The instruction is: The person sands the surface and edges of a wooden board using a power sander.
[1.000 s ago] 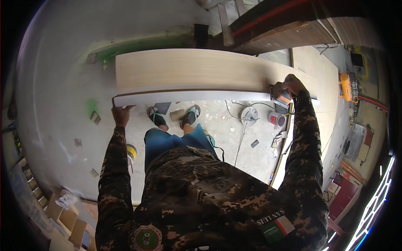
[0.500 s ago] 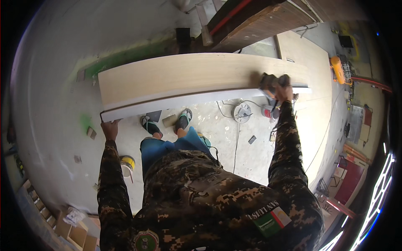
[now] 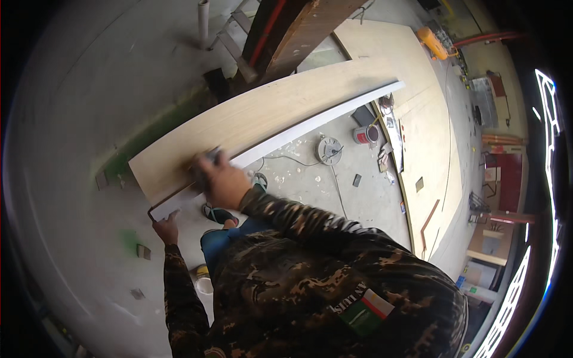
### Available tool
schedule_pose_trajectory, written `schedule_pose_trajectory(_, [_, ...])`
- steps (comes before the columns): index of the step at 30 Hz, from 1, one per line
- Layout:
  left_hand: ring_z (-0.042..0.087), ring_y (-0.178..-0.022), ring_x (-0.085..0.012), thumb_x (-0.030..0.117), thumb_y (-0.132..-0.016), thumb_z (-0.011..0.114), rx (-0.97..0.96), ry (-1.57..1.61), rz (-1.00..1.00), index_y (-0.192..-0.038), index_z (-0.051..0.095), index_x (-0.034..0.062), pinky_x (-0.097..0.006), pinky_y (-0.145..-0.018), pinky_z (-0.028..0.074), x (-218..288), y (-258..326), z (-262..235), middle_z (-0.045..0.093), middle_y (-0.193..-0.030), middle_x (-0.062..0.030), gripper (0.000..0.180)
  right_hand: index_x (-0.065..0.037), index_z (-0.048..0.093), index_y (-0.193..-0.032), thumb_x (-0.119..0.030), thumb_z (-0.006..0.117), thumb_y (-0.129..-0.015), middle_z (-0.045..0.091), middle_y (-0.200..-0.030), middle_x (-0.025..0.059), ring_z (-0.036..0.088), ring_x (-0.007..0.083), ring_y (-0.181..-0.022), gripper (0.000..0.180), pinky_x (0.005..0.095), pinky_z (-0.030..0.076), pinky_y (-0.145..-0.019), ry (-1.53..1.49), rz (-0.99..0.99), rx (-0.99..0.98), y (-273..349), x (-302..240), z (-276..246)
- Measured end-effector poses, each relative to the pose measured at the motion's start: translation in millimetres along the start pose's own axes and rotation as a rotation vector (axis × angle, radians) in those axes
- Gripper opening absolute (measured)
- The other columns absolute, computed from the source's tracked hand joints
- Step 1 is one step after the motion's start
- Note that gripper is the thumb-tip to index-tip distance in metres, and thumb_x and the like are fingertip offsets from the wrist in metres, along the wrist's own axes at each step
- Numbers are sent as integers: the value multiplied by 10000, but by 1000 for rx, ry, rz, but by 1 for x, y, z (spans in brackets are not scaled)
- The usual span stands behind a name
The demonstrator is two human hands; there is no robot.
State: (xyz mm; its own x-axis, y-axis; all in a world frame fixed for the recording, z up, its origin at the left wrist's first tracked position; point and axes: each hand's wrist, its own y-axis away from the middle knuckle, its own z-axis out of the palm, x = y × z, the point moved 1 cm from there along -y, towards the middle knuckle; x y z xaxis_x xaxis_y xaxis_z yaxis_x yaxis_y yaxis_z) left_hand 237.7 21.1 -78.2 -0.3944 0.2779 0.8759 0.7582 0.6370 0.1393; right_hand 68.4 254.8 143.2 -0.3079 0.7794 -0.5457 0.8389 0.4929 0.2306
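Note:
A long pale wooden board [image 3: 256, 122] with a white front edge [image 3: 316, 122] slants across the view, from near left to far right. My left hand [image 3: 167, 227] grips the white edge at the board's near left corner; its fingers are partly hidden beneath. My right hand [image 3: 231, 184] is closed round a dark hand-held power tool, seemingly a sander [image 3: 205, 172], which is smeared by motion. This tool rests on the board's top near its left end, close to the white edge, with its underside hidden.
A large plywood sheet [image 3: 430, 119] lies to the right. On the floor are a white cord reel [image 3: 329, 150], an open paint can [image 3: 365, 134] and another bucket [image 3: 204, 284]. A brown beam [image 3: 292, 39] stands beyond the board. My sandalled feet [image 3: 218, 215] are below the board.
My right hand has swept the tool from the board's right end to its left end. My left hand still holds the left corner. The whole view has turned.

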Motion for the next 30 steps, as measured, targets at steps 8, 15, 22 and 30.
schedule_pose_trajectory(8, [617, -1215, -366, 53, -848, 782, -36, -119, 163, -1410, 429, 39, -445, -1003, 540, -23, -18, -23, 580, -1353, -194, 664, -214, 415, -1461, -165, 708, -771, 460, -1254, 377, 663, 513, -943, 751, 529, 570, -818, -89, -285, 53, 29, -57, 55])
schedule_pose_trajectory(15, [590, -1192, -289, 370, -1009, 626, -94, 259, 118, -1436, 366, 80, -393, -989, 494, 11, -33, -43, 553, -1305, -158, 578, -245, 463, -1399, -291, 686, -851, 531, -1170, 295, 673, 479, -734, 594, 559, 571, -671, -9, 128, 237, 16, 71, -25])
schedule_pose_trajectory(22, [526, -1268, -255, 394, -1064, 511, -122, 207, -195, -1353, 417, 116, -432, -1024, 449, 42, -54, -33, 528, -1340, -80, 412, -205, 388, -1481, -376, 774, -743, 530, -1244, 298, 633, 495, -1029, 850, 542, 551, -885, 63, 360, 611, -4, 264, -114])
schedule_pose_trajectory(30, [478, -1322, -224, 376, -1030, 590, -157, 285, -297, -1356, 467, 112, -491, -1071, 411, 45, -75, -47, 504, -1399, -66, 437, -141, 462, -1405, -303, 768, -726, 562, -1201, 264, 597, 448, -1076, 762, 490, 497, -963, -150, 397, 909, -4, 345, -135])
